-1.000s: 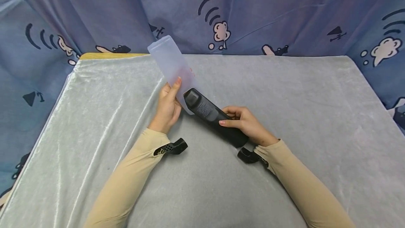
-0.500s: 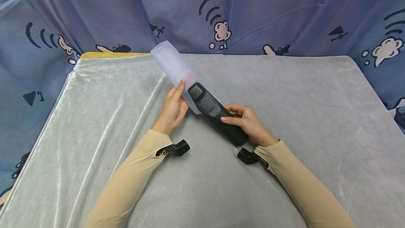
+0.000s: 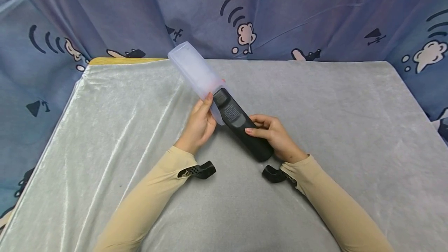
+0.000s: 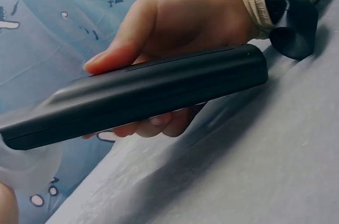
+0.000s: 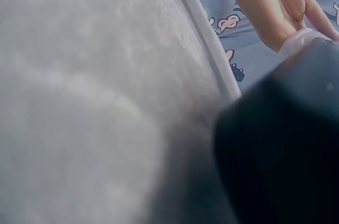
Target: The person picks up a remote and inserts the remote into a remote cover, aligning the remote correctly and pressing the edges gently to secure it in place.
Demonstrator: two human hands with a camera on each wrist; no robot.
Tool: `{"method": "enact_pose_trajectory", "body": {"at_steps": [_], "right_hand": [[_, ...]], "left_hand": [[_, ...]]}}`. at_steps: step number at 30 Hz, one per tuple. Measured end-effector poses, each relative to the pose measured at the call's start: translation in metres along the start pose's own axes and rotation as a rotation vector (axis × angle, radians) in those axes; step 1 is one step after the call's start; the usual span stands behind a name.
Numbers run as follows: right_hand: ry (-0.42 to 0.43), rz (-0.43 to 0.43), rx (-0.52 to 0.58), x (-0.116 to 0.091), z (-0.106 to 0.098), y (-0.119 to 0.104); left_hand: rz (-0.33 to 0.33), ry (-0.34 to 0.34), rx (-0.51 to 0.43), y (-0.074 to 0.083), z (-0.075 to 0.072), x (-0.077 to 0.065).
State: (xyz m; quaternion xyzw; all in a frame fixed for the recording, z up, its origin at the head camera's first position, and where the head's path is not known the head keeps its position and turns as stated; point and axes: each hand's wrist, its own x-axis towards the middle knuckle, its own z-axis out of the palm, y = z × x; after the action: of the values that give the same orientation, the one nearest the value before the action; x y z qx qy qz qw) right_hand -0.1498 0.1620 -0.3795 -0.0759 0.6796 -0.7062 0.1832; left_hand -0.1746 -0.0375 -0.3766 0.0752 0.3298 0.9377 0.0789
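Translucent case [image 3: 194, 69], one: gripped between thumb and fingers of the left hand [image 3: 198, 125], slanted, far end directed toward a blue patterned curtain [image 3: 297, 11]; black elongated device [image 3: 238, 121], one: pinched between thumb and fingers of the right hand [image 3: 273, 135], held above a grey cloth [image 3: 332, 127], its upper end set at the case's near end; whether it is inserted cannot be told

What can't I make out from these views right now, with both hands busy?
Head: the print on the black device, too small to read.
Head: most fingertips of the left hand, behind the translucent sleeve.
Left wrist: nearly all the left hand, cut off by the left edge.
Right wrist: the black device, blurred, cut off by the right edge.
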Motion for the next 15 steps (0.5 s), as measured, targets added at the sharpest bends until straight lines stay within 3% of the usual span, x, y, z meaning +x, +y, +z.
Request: {"method": "enact_pose_trajectory", "body": {"at_steps": [8, 15], "right_hand": [[0.001, -0.036, 0.044, -0.0015, 0.0032, -0.0003], [0.015, -0.039, 0.07, -0.0011, 0.0047, 0.0003]], "left_hand": [[-0.006, -0.023, 0.009, -0.0058, 0.005, -0.0026], [-0.051, -0.045, 0.033, -0.0105, 0.0055, -0.0052]]}}
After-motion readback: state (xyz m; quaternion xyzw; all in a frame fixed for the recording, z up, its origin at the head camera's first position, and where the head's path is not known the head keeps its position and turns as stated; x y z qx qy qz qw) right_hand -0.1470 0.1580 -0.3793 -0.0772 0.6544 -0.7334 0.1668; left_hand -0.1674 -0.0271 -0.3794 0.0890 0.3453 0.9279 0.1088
